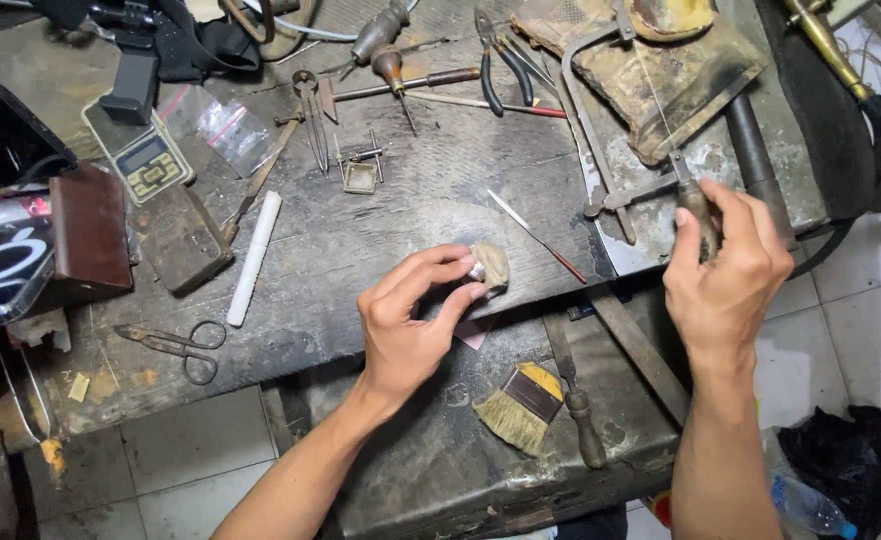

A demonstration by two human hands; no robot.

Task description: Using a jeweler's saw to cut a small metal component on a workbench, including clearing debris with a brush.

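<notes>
A small metal piece (pixel 477 271) is pinched in the left hand (pixel 407 320) against a wooden peg (pixel 492 264); a saw (pixel 620 140) is gripped by the right hand (pixel 725 265). Scissors (pixel 175 345), a brush (pixel 520 405) and pliers (pixel 500 60) are scattered around on the workbench (pixel 360 230).

A dark, worn workbench (pixel 380 230) fills most of the view, its wooden top scratched, stained and grey with dust. Below its front edge a lower shelf or drawer (pixel 440 460) juts out, equally grimy and blotched. The floor (pixel 200 450) is laid with pale square tiles with darker grout lines, visible at the lower left and again at the right (pixel 860 330). On the floor at the lower right lie a crumpled black bag (pixel 845 455) and a clear plastic bottle (pixel 805 505) with a blue cap. Light is even and soft, casting only faint shadows on the bench. No wall or window can be seen.
</notes>
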